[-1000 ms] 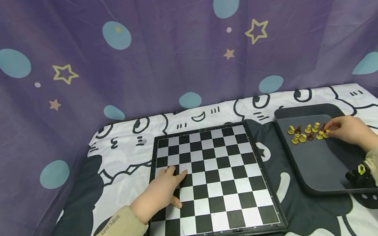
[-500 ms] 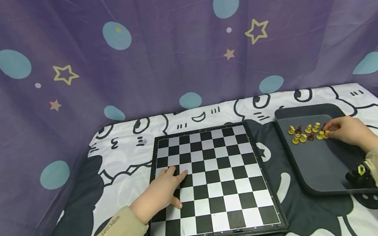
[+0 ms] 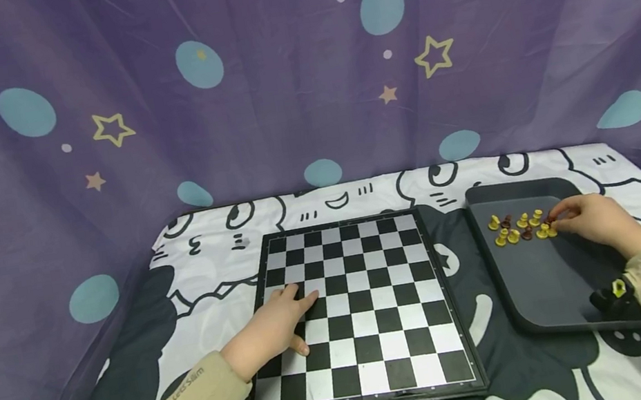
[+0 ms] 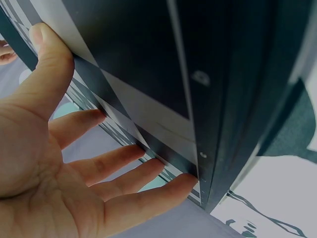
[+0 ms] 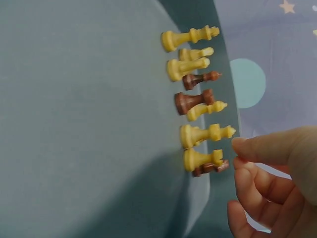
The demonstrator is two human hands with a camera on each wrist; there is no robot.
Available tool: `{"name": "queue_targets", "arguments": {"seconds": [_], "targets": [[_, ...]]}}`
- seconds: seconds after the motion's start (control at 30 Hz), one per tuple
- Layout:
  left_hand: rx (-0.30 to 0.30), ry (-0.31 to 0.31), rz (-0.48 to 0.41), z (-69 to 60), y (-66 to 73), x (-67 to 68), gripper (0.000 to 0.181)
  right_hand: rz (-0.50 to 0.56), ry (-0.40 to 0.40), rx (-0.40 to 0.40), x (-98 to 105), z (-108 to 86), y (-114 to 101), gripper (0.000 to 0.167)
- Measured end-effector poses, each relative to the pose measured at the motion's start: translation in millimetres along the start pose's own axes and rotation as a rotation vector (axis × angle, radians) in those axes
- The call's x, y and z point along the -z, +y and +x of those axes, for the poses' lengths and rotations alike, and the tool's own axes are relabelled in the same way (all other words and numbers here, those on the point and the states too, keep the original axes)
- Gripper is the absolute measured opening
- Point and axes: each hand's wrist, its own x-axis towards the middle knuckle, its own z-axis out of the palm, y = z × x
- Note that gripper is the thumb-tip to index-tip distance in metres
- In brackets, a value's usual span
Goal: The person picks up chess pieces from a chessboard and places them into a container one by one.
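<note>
My left hand rests on the left part of a black-and-white chessboard, fingers spread and fingertips on the squares. To the right, chess pieces stand in two rows in a dark grey tray. My right hand is over the right end of those rows. In the right wrist view, its thumb and index finger come close together beside the top of a brown chess piece; I see nothing held between them. A yellow rook stands in front of that piece, with a yellow king or queen beside it.
Further yellow and brown pieces, among them a brown knight, fill the rows. A black wrist device hangs over the tray's near right corner. A cartoon-print cloth covers the table, with a purple curtain behind.
The right hand has drawn back very slightly, and more of the yellow piece at the row's right end shows. The left hand stays in place. The head view tilts up a little.
</note>
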Motion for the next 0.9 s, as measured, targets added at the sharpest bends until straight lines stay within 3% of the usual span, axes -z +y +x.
{"name": "queue_targets", "arguments": {"seconds": [0.3,0.53,0.6,0.7,0.9], "targets": [[0.013,-0.007,-0.008,2.7,-2.4,1.3,0.094,0.019,0.037,0.047,7.0,-5.7,-16.6,0.026],[0.009,-0.031,-0.056,2.8,-7.5,2.7,0.093,0.048,0.067,0.104,7.0,-15.0,-42.9,0.028],[-0.005,-0.009,-0.063,1.2,-10.0,4.5,0.09,0.045,0.09,0.125,7.8,-18.4,-50.8,0.027],[-0.042,0.102,-0.053,-4.9,-14.7,11.3,0.085,0.033,0.136,0.154,7.9,-25.0,-62.6,0.027],[-0.093,0.459,0.013,-20.9,-26.5,28.7,0.071,-0.015,0.275,0.25,7.9,-40.8,-81.9,0.031]]}}
